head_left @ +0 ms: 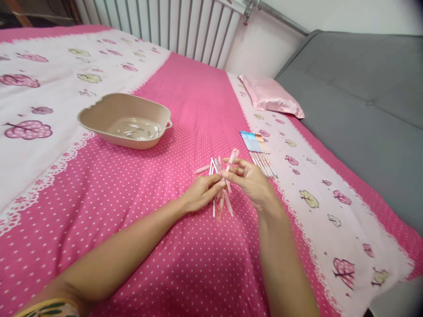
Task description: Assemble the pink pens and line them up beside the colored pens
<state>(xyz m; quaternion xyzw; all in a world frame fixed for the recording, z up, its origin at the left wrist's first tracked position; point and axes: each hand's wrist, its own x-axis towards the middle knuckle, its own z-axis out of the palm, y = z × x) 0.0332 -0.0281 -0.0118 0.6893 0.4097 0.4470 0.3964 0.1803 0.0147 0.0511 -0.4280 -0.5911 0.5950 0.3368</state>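
My left hand [200, 193] and my right hand [250, 178] meet over the pink dotted bedspread [185, 246]. Both pinch a thin pink pen [228, 169] that tilts up to the right, with its wrapper end above my fingers. My left hand also grips a small bunch of similar pink and white pens [220, 200] that stick out above and below the fingers. One loose pink piece [201, 169] lies on the spread just beyond them. A row of unwrapped pens [258, 152] with blue and orange caps lies to the right.
A beige plastic basin [127, 121] holding scraps of wrapper sits at the left. A pink satin pillow [269, 97] lies at the back right, beside a grey sofa [363, 114]. A white radiator [172, 24] stands behind the bed.
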